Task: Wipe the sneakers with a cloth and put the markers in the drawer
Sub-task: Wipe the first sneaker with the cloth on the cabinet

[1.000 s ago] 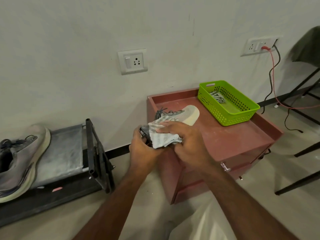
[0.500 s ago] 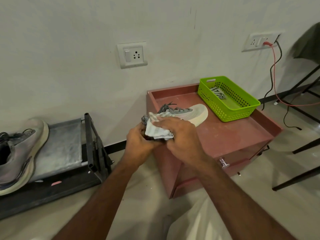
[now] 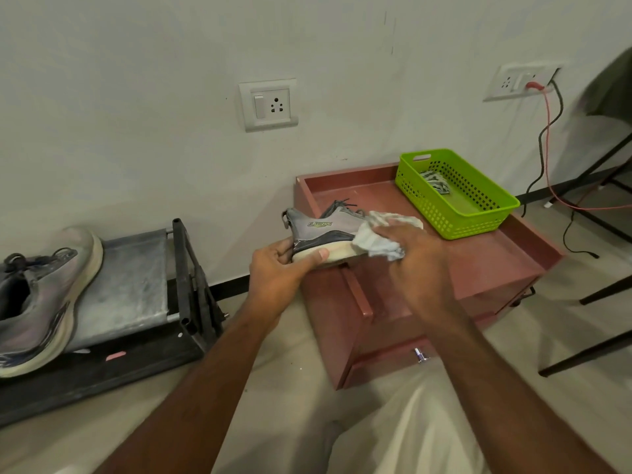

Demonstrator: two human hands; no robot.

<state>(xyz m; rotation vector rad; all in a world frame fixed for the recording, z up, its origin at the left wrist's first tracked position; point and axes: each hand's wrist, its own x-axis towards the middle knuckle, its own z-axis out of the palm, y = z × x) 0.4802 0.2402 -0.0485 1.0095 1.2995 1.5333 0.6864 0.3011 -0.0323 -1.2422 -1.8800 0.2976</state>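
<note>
Grey sneaker point(image 3: 325, 230) level, heel left | left hand point(image 3: 277, 271) grips heel | right hand point(image 3: 415, 248) clutches cloth point(image 3: 376, 241)

Single head-worn wide-angle view, no second camera so no overlap. Looks forward and down from above the person's lap toward the wall point(image 3: 136, 80). Both forearms enter from the bottom edge, close to the lens. Red cabinet point(image 3: 444, 285) near centre-right, black rack point(image 3: 191, 278) at left, edges visibly bowed by the lens
</note>
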